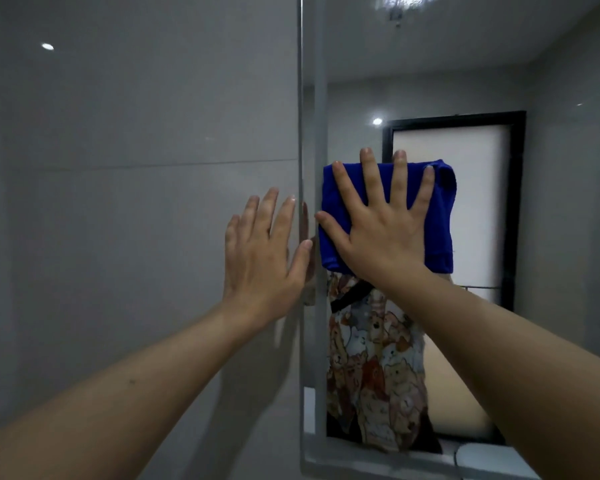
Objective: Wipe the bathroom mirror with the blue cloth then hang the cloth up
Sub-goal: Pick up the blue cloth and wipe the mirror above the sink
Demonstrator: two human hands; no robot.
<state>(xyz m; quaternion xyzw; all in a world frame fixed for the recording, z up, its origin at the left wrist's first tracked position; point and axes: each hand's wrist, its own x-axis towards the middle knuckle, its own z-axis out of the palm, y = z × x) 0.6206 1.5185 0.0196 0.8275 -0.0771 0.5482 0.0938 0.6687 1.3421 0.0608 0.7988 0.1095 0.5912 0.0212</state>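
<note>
The bathroom mirror (pixel 551 237) fills the right half of the view, its left edge running down the middle. A folded blue cloth (pixel 437 230) lies flat against the glass near that left edge. My right hand (pixel 381 226) presses on the cloth with fingers spread and straight. My left hand (pixel 260 258) rests flat with straight fingers on the grey wall tile right beside the mirror's edge, its thumb at the frame. The glass reflects a patterned shirt below the cloth.
Glossy grey wall tiles (pixel 118 202) cover the left half. The mirror reflects a black-framed frosted door (pixel 465 174) and a ceiling light. The mirror's lower edge (pixel 378 459) runs along the bottom, with a white object (pixel 482 457) under it.
</note>
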